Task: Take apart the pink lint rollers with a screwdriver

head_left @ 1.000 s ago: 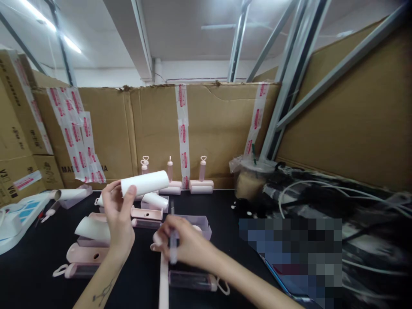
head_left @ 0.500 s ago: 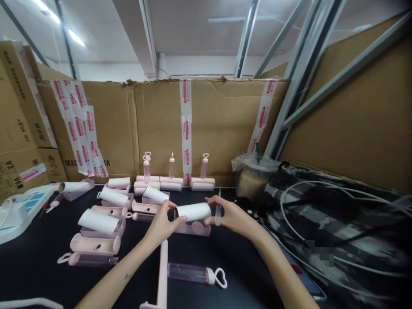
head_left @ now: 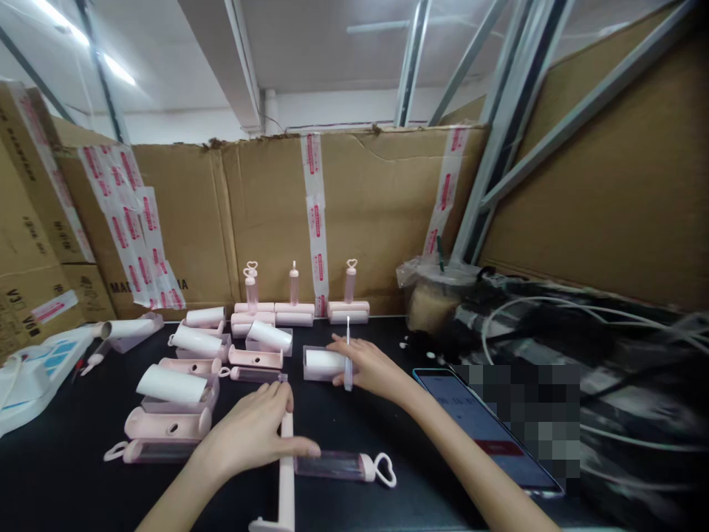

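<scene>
My right hand (head_left: 368, 369) is at a white paper roll (head_left: 324, 363) that sits in a clear pinkish tray (head_left: 306, 373). Pinched upright in its fingers is a thin clear plastic end piece (head_left: 348, 366), beside the roll's right end. My left hand (head_left: 258, 428) hovers over or touches a long pale pink cover (head_left: 286, 491), fingers forward, thumb stretched right. Whether it touches the cover I cannot tell. By the thumb lies a clear pinkish tube (head_left: 332, 467) with a heart-shaped loop (head_left: 385, 471).
Several white rolls (head_left: 171, 383), pink covers (head_left: 166, 425) and tubes lie at left. Pink dispensers (head_left: 348, 310) with upright tubes line the cardboard wall (head_left: 266, 222). A phone (head_left: 487, 428), a drink cup (head_left: 435, 303) and cables are at right, a power strip (head_left: 44, 369) far left.
The white roll has gone down into the tray and my left hand has let go of it, moving back toward the pink cover. My right hand has shifted left with the clear piece.
</scene>
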`<state>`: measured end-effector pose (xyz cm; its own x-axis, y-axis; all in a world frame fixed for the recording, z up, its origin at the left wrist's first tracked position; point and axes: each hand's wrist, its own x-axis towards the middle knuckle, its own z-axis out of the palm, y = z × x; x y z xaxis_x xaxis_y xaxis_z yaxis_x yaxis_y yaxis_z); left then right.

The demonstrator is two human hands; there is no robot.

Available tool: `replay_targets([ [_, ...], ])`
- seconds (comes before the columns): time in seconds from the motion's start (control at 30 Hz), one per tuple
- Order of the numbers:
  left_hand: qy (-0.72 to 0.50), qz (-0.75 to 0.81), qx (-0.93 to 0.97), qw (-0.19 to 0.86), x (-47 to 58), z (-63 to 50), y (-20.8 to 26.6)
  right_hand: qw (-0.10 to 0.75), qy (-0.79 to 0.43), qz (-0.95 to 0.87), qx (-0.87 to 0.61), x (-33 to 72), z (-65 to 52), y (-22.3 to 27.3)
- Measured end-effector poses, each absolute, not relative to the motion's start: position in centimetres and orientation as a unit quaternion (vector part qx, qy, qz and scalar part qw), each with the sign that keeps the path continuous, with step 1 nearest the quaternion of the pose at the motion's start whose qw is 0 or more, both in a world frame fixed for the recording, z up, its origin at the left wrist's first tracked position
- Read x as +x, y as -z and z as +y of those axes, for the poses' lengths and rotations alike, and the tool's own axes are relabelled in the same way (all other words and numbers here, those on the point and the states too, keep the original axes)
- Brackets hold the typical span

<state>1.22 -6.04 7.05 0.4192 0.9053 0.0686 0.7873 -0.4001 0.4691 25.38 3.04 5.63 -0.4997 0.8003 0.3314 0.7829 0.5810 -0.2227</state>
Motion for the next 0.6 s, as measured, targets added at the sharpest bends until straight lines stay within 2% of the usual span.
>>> replay_targets([
  [0.1,-0.109,0.535,0.807,0.224,0.5,-8.0,-7.9,0.215,-0.014,-0.862,-0.459,24.8,1.7,-6.6],
  [0.17,-0.13,0.551,0.784,0.254,-0.1,-8.8,-8.4,0.161,-0.062,-0.894,-0.413,24.0,0.0,-6.9],
  [0.27,-0.23,0.553,0.758,0.259,-1.3,-8.3,-9.3,0.037,-0.131,-0.939,-0.317,22.5,-2.3,-6.6],
  [0.33,-0.336,0.521,0.743,0.251,-2.1,-6.9,-9.7,0.007,-0.126,-0.951,-0.284,21.9,-3.0,-6.3],
  [0.4,-0.443,0.419,0.722,0.327,-2.6,-5.0,-9.9,0.032,-0.1,-0.957,-0.272,21.8,-3.1,-6.3],
  [0.5,-0.59,0.245,0.619,0.457,-2.5,-2.6,-9.6,0.161,-0.068,-0.94,-0.293,22.3,-2.6,-6.7],
  [0.57,-0.613,0.23,0.605,0.453,-1.9,-1.8,-9.0,0.257,-0.067,-0.913,-0.309,22.6,-2.3,-6.7],
  [0.6,-0.579,0.243,0.64,0.443,-1.5,-1.6,-8.5,0.292,-0.07,-0.901,-0.312,22.6,-2.2,-6.5],
])
